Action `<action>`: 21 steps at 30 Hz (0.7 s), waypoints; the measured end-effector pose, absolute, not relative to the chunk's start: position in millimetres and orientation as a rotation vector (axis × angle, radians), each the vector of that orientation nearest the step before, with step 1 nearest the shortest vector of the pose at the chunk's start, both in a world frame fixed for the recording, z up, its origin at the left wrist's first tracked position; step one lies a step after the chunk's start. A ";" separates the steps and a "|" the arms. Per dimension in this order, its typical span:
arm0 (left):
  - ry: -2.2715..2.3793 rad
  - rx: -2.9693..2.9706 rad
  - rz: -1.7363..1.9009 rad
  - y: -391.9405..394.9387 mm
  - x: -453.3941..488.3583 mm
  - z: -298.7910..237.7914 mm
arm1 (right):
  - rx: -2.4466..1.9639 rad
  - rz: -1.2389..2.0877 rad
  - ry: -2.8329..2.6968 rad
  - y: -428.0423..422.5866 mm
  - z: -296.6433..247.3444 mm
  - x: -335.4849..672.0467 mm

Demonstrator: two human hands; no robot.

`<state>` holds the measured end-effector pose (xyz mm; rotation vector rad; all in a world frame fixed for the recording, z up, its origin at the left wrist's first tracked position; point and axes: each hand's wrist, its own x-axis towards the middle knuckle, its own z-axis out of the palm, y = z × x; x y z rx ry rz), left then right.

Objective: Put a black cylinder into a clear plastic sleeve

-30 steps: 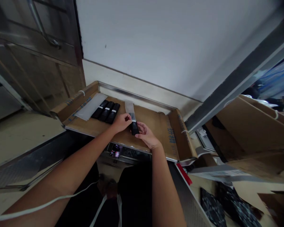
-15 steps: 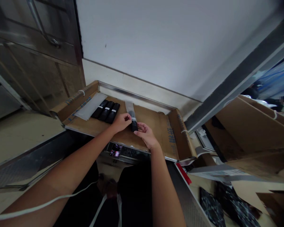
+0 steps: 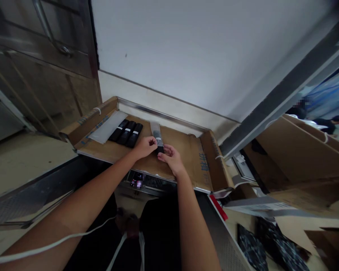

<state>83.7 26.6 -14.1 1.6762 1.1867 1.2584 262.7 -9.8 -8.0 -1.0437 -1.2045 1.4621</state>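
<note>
A black folded bundle (image 3: pixel 160 149) with a white band lies partly inside a clear plastic sleeve (image 3: pixel 155 129) on the cardboard. My left hand (image 3: pixel 146 146) pinches the sleeve's left edge near its mouth. On the other side, my right hand (image 3: pixel 171 160) has its thumb and fingers around the bundle's near end, which sticks out of the sleeve. To the left, several black bundles (image 3: pixel 127 133) with white bands lie side by side. Beside them is a flat stack of clear sleeves (image 3: pixel 106 130).
The cardboard tray (image 3: pixel 186 158) has raised side flaps (image 3: pixel 216 160) and backs onto a white wall (image 3: pixel 169 56). Below its front edge is a phone with a lit screen (image 3: pixel 137 180). Large cardboard boxes (image 3: pixel 305 162) stand at right, with a person's dark-clothed figure (image 3: pixel 324 126) beyond.
The black bundle sits deeper in the sleeve, with less of it showing at the mouth. My right hand has shifted slightly left; my left hand has barely moved.
</note>
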 end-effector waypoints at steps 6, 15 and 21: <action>1.185 1.658 1.270 26.7 83.7 -14.7 | -1.104 1.332 -1.221 0.6 -13.8 252.1; 1.159 1.628 1.275 27.3 83.3 -16.4 | -1.382 0.958 -1.363 15.5 -16.2 233.7; 1.057 1.698 1.227 23.0 84.1 -14.0 | -1.655 0.525 -1.510 17.8 -10.6 226.4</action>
